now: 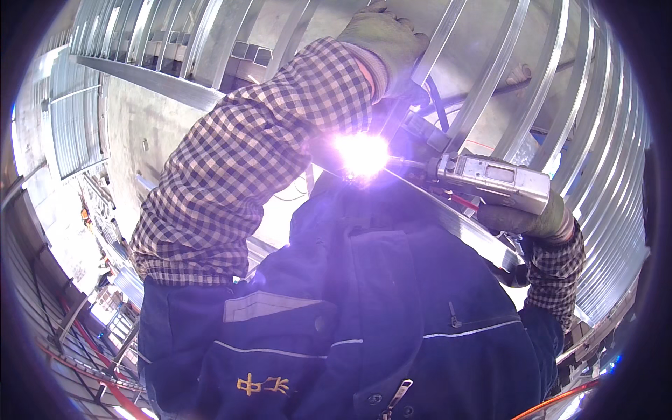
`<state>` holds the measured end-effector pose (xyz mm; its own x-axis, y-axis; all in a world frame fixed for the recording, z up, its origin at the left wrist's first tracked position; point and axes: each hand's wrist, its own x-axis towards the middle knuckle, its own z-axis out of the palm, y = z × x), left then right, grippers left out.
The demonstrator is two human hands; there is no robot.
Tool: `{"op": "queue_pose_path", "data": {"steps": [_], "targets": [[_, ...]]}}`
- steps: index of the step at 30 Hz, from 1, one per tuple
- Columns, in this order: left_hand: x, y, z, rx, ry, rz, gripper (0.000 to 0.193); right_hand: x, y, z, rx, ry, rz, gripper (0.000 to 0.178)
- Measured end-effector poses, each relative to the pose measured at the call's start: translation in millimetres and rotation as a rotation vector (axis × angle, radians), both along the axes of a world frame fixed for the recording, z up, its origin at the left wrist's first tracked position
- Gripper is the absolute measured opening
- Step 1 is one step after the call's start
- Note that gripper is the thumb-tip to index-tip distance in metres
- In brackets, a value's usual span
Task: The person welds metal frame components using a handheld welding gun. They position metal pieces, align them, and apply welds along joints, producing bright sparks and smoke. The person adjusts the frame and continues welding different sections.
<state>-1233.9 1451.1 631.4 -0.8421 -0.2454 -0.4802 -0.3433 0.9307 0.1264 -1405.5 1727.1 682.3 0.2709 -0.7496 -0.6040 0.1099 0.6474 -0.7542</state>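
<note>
My right hand (525, 218), in a greenish glove, is wrapped round a silvery handheld welding gun (498, 178). The gun's nozzle points left toward a glaring white-violet weld light (362, 155), which hides the spot it works on. My left hand (388, 43), also gloved, reaches up past the light to the far side. Its fingers curl down among the metal bars (437, 45), and whatever lies under them is hidden. A long metal bar (465, 227) slants from near the light toward my right forearm.
Parallel shiny metal bars (560, 105) fill the right side, with more at the upper left above a long rail (150, 84). A corrugated metal sheet (73, 122) lies far left. An orange cable (560, 400) crosses the lower right. My dark jacket (378, 294) fills the near middle.
</note>
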Motion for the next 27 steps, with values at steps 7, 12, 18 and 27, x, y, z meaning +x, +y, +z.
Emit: {"op": "queue_pose_path", "data": {"steps": [7, 12, 18, 27], "targets": [[-3, -1, -3, -0.018, -0.029, -0.009, 0.08, 0, -4, 4, 0.066, 0.033, -0.004, 0.064], [3, 2, 2, 0.013, 0.025, 0.002, 0.084, 2, -7, 8, 0.097, -0.03, -0.029, 0.065], [-3, 3, -1, -0.019, -0.031, 0.021, 0.082, -4, -6, 8, 0.129, 0.034, 0.048, 0.065], [-8, 4, -2, -0.028, -0.122, 0.007, 0.082, 2, 3, 4, 0.118, 0.004, -0.043, 0.071]]}}
